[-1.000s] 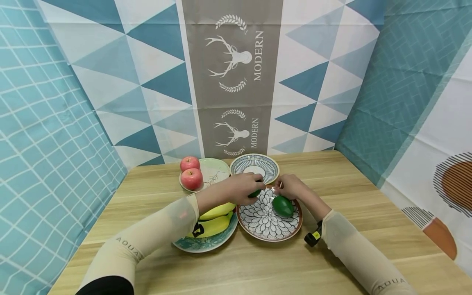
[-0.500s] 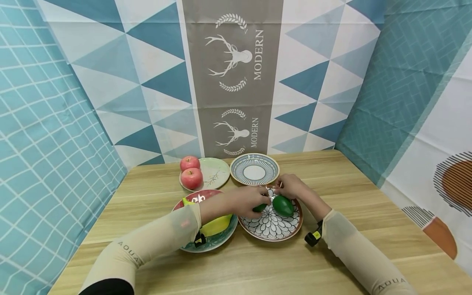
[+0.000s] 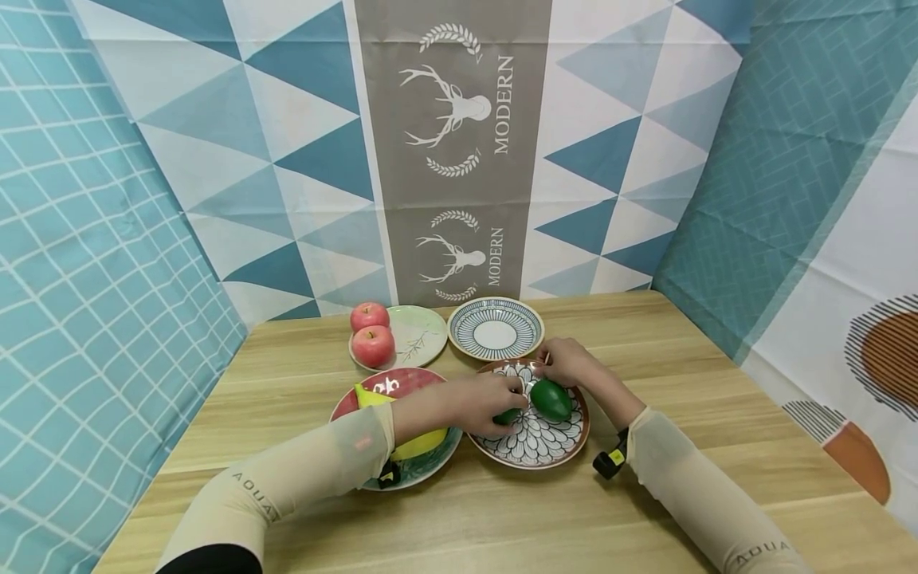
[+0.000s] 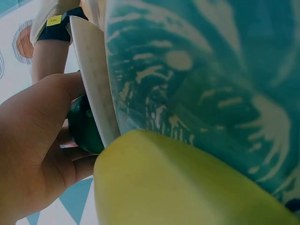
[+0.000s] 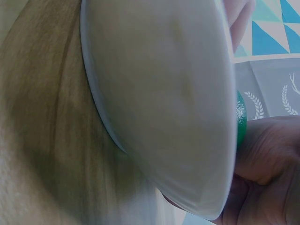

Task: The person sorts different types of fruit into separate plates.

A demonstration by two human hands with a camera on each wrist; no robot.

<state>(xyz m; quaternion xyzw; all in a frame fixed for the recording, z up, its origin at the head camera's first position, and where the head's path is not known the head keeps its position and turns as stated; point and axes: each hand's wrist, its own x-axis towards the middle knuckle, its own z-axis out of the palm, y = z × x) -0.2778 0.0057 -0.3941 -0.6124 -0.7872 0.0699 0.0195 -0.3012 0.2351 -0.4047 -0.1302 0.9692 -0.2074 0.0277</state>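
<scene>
My left hand (image 3: 484,405) curls its fingers around a dark green oval fruit (image 3: 507,416) low over the left half of the black-and-white petal-patterned plate (image 3: 538,446). In the left wrist view this fruit (image 4: 86,124) sits between the thumb and fingers, right by the plate's rim. A second dark green oval fruit (image 3: 551,400) rests on the right side of the same plate. At the far right rim, my right hand (image 3: 570,363) pinches the plate's edge. From the right wrist, the pale underside of the plate (image 5: 164,108) fills the middle, with the hand around its edge.
Left of the petal plate, a red-and-teal plate (image 3: 409,381) holds bananas (image 3: 423,443), partly covered by my left forearm. Behind it, a pale green plate (image 3: 416,335) carries two red apples (image 3: 373,345). A blue-striped plate (image 3: 495,338) stands at the back near the patterned backdrop.
My left hand has moved slightly right and toward me with the green fruit, from the petal plate's far left rim to lower over its left half. The right hand stays at the rim.
</scene>
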